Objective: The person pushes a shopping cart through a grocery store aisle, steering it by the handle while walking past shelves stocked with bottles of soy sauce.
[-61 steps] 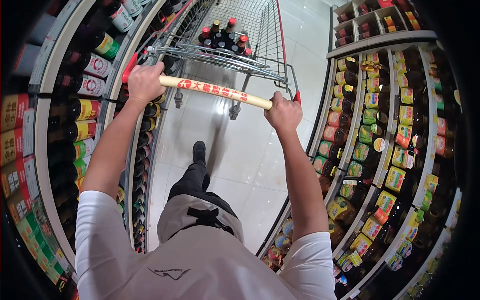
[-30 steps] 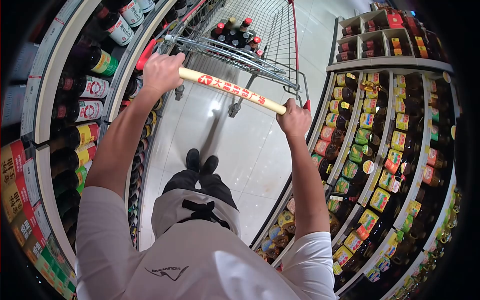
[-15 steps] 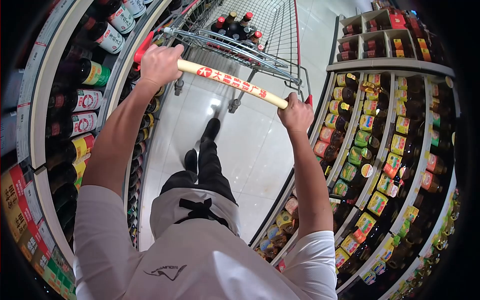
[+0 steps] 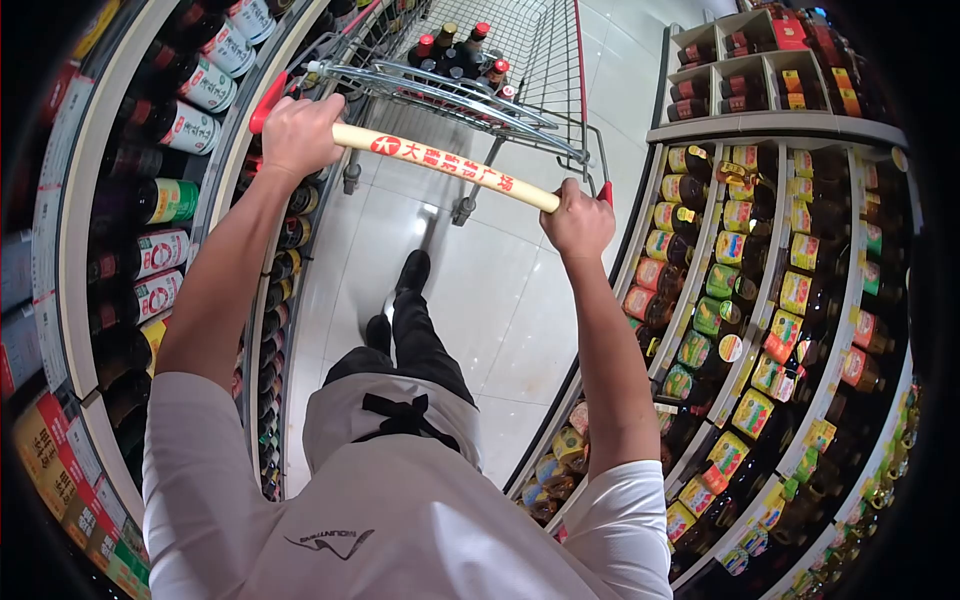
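Note:
My left hand (image 4: pixel 301 135) is closed round the left end of the cream shopping cart handle (image 4: pixel 440 165), beside its red end piece. On the right end of the same handle, my right hand (image 4: pixel 580 218) has its fingers wrapped round the bar. Red lettering shows on the handle between the hands. Beyond it, the wire cart (image 4: pixel 540 60) holds several dark bottles (image 4: pixel 470 50) with red or yellowish caps, standing upright near the handle side.
Shelves (image 4: pixel 75 260) of dark bottles with white, green and red labels run close along the left. On the right, curved shelves (image 4: pixel 720 400) hold rows of bottles with yellow, green and red labels. Pale floor tiles (image 4: pixel 500 300) lie between them.
The handle, both hands and the cart have shifted slightly left in view. Both hands keep their hold. My feet appear slightly lower in view.

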Demonstrator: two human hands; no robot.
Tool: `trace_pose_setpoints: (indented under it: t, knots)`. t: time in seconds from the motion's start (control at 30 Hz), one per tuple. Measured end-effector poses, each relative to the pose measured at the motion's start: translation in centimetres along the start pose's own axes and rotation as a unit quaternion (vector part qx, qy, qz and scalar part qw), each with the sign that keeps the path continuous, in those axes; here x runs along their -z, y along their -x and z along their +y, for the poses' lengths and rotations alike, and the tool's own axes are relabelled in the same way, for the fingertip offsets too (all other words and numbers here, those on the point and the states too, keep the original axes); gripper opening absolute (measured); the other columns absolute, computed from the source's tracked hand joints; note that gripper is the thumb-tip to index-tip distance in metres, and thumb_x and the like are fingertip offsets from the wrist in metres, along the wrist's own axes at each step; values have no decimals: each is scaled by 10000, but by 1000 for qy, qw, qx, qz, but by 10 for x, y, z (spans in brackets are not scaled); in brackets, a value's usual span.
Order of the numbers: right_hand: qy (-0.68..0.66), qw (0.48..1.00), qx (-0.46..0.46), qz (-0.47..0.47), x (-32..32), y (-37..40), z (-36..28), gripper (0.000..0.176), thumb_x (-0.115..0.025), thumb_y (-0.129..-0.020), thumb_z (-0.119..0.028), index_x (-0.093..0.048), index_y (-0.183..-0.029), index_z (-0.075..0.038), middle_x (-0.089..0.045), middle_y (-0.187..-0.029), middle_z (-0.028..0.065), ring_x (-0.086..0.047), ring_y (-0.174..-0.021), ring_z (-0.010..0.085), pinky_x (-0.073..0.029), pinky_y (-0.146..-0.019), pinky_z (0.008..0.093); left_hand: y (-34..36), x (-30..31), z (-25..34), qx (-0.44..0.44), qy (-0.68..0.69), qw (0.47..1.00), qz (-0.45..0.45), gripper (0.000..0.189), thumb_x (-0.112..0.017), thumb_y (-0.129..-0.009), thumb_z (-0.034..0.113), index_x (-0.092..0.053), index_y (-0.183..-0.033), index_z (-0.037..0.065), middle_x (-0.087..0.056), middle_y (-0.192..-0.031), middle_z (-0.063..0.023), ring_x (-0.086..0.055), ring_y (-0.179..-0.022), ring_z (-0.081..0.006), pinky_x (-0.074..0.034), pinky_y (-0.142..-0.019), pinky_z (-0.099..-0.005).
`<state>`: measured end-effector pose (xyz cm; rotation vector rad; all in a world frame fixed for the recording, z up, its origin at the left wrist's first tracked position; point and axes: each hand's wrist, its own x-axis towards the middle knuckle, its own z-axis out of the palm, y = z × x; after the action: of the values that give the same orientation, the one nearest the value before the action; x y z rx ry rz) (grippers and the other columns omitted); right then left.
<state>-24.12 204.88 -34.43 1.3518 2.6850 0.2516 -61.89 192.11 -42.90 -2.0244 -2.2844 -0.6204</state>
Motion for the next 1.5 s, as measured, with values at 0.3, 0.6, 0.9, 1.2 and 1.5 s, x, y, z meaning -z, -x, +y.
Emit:
trace_pose_setpoints:
  t: [0.3, 0.6, 0.9, 1.2, 1.5]
  knots:
    - [-2, 1000, -18, -3, -15, -28, 0, 116, -701, -700, -204, -589, -697, -177, -626, -563, 21, -578, -464, 244, -455, -501, 369, -24, -21, -15, 6, -8, 1000, -23, 124, -684, -737, 154, -560, -748, 152, -577, -591, -12, -616, -612, -211, -427, -620, -367]
    - [-3, 1000, -15, 2, -36, -54, 4, 114, -692, -703, -200, -581, -692, -175, -618, -545, 19, -566, -437, 231, -445, -491, 360, -44, -42, -26, 8, -21, 999, -27, 151, -686, -716, 150, -542, -764, 157, -595, -616, -8, -632, -634, -210, -440, -639, -369]
    - [-8, 1000, 4, 13, -53, -74, 4, 123, -676, -711, -201, -561, -683, -166, -605, -521, 21, -547, -405, 217, -421, -477, 351, -52, -64, -40, 0, 2, 1000, -31, 129, -669, -770, 156, -546, -787, 123, -559, -585, -48, -602, -608, -236, -425, -606, -397]
    - [-8, 1000, 15, 6, -61, -86, 2, 132, -704, -699, -209, -577, -697, -171, -599, -513, 9, -546, -406, 210, -428, -476, 342, -56, -73, -42, 20, -19, 998, -54, 141, -681, -762, 166, -546, -785, 130, -582, -611, -51, -619, -634, -242, -438, -638, -394]
    - [-20, 1000, 10, 16, -82, -97, -5, 104, -617, -687, -148, -519, -651, -147, -581, -502, 34, -570, -428, 219, -405, -505, 365, -57, -96, -53, 38, -22, 996, -74, 130, -678, -761, 174, -560, -783, 124, -595, -634, -66, -623, -663, -258, -436, -653, -405]
